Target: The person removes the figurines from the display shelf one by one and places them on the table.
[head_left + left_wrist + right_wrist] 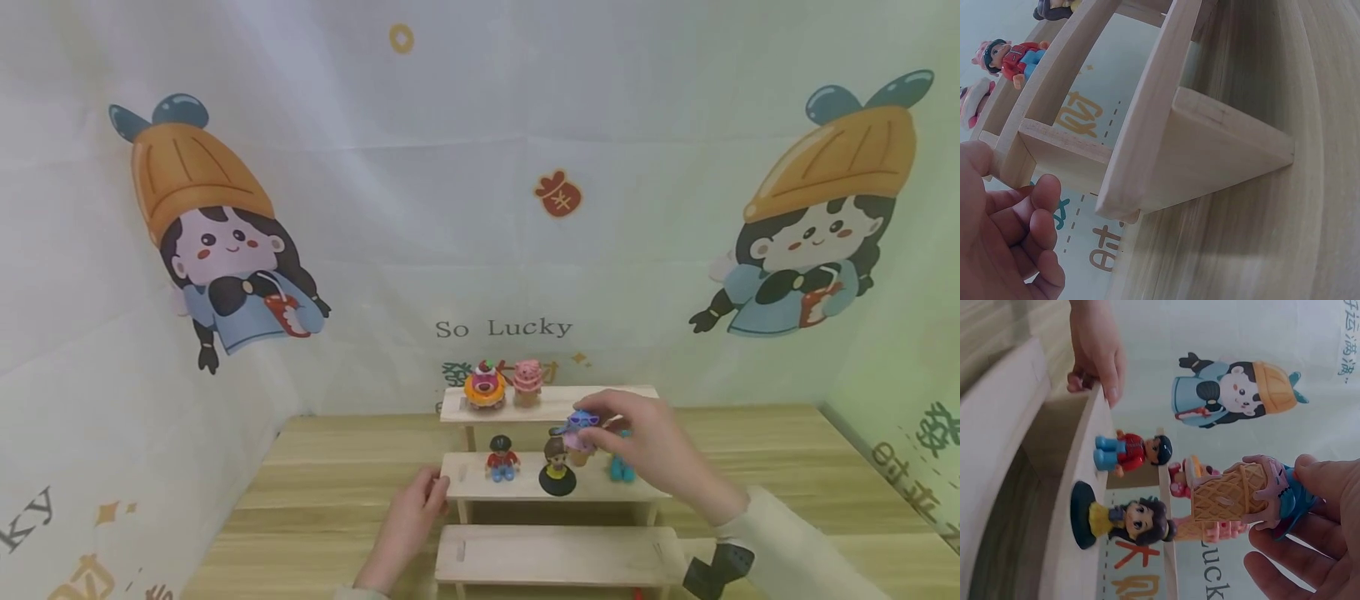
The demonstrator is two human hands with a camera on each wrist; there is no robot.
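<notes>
A three-step wooden shelf [555, 554] stands on the table. My right hand [596, 425] pinches a blue figure in a waffle cone [579, 435] just above the middle step [465, 483], at its right part. In the right wrist view the cone figure [1235, 494] sits between the thumb and fingers of the right hand [1300, 512], clear of the plank. My left hand [431, 492] grips the left end of the middle step, thumb on top; the left hand [1010, 187] wraps the shelf [1160, 112] corner. On that step stand a red-shirted boy figure [502, 460] and a girl figure [557, 471].
A teal figure [621, 471] stands on the middle step, partly hidden by my right hand. An orange doughnut figure [485, 386] and a pink cone figure [527, 380] sit on the top step. Printed cloth backs the table [337, 467]. The bottom step carries nothing.
</notes>
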